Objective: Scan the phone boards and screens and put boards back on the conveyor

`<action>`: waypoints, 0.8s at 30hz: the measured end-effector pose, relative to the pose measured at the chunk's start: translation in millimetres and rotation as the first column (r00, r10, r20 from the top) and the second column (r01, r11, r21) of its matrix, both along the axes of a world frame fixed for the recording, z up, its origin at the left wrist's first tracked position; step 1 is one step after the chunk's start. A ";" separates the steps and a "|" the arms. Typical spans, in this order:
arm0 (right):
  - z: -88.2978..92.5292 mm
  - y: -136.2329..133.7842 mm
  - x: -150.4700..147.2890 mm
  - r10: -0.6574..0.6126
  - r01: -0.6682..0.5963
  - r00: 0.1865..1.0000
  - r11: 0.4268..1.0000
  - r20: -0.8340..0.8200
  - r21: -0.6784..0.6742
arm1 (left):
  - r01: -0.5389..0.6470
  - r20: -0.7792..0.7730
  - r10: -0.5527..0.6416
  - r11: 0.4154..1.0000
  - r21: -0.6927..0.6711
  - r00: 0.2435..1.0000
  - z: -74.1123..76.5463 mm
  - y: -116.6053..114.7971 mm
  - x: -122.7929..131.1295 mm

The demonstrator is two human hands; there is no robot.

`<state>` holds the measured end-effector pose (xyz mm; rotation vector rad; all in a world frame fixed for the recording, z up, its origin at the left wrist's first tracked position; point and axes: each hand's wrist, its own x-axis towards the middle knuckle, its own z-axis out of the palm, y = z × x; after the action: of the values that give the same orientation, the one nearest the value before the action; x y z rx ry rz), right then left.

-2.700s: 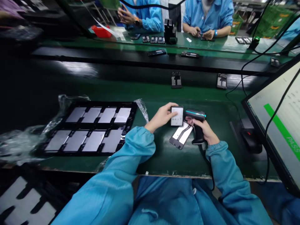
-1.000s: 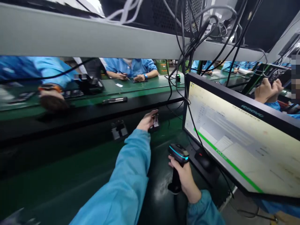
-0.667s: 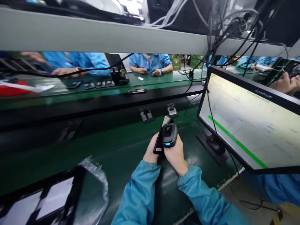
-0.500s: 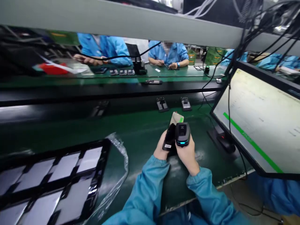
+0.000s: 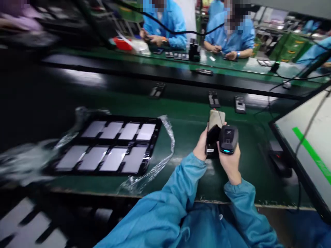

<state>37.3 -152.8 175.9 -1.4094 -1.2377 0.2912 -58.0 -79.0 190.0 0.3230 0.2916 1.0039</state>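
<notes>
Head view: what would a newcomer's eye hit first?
Probably the scanner with its lit blue strip, in the right hand, beside the glossy phone in the left hand. Next, the black tray of eight silvery pieces left of the hands. Then the green bar on the monitor at the right edge.

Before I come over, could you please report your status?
Left hand holding smartphone. Right hand gripping handheld scanner. Scanner hides part of smartphone's right edge.
</notes>
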 end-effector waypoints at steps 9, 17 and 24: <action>36.8 -25.8 14.8 0.041 -0.030 0.998 0.976 0.047 -0.214 | -0.038 0.062 0.040 0.999 -0.036 0.997 -5.8 -17.9 -17.5; 75.4 -109.9 26.6 0.343 -0.594 0.801 0.553 -0.490 -0.584 | 0.024 0.065 -0.024 1.000 0.005 0.998 8.6 -20.8 -13.6; 59.9 -107.1 34.8 0.371 -0.620 0.783 0.543 -0.500 -0.567 | 0.115 0.077 -0.116 0.993 0.013 0.990 -2.7 -14.9 -3.1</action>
<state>72.1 -259.8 235.8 -1.4997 -1.2824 1.5104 -61.1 -93.9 187.4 0.3040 0.1961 0.9014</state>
